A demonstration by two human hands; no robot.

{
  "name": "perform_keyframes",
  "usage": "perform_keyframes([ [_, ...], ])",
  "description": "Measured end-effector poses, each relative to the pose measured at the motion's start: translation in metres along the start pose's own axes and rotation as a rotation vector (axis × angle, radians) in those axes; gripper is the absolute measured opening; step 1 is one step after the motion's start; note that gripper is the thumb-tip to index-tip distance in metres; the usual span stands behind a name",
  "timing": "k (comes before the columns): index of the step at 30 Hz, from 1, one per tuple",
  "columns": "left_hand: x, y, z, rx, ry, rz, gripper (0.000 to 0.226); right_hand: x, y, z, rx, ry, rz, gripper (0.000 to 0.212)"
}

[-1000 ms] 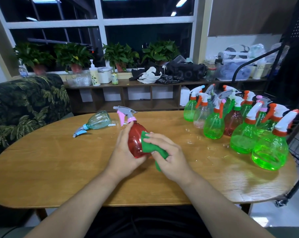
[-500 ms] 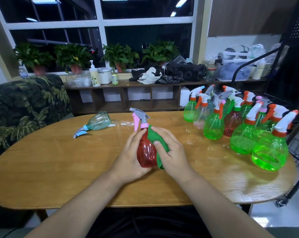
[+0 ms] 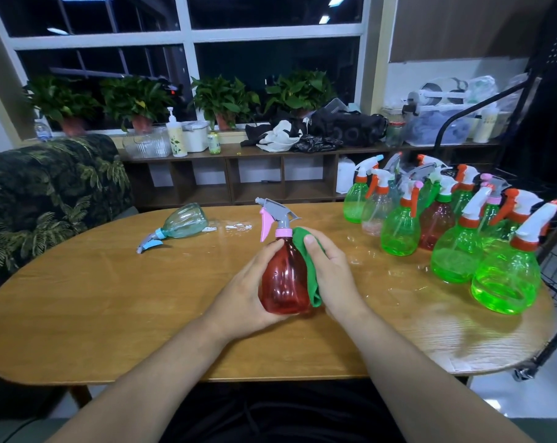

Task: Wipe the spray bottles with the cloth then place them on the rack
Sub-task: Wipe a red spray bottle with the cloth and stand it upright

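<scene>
A wooden oval counter [image 3: 111, 298] spreads beneath the fingers [image 3: 309, 243]. Beyond them, a low brown shelf unit [image 3: 255, 183] runs under a dark, white-framed window [image 3: 270, 65] lined with potted plants [image 3: 223, 100]. Far left of them sits a leaf-print sofa [image 3: 47, 193]. Ceiling lights [image 3: 336, 0] reflect in the glass.

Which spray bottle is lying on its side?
The clear bluish bottle with the blue collar, alone on the left. The held red bottle and the right-hand cluster stand upright.

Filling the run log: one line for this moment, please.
step: wiping | left hand: grips red spray bottle | right hand: holds green cloth against it
</scene>
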State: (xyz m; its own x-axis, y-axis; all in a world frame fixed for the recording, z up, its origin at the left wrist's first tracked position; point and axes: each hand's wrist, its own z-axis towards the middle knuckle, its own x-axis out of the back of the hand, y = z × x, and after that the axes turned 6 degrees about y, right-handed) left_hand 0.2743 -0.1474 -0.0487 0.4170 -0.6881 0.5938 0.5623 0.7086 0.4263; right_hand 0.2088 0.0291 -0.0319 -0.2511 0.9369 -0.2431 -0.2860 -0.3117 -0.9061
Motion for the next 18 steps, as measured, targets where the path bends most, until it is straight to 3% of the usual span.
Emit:
perform_keyframes([
  [6, -0.006, -0.013, 0.000, 0.042, -0.002, 0.028, 0.118, 0.001, 0.009, -0.004, 0.139, -0.013, -0.201, 0.028],
  [11, -0.005, -0.013, -0.001, 0.160, 0.114, -0.027, 0.118, 0.005, 0.017, -0.010, 0.357, -0.086, -0.469, 0.035],
  [18, -0.006, -0.021, 0.001, 0.306, 0.261, -0.124, 0.114, 0.008, 0.020, -0.018, 0.519, -0.207, -0.570, 0.040],
])
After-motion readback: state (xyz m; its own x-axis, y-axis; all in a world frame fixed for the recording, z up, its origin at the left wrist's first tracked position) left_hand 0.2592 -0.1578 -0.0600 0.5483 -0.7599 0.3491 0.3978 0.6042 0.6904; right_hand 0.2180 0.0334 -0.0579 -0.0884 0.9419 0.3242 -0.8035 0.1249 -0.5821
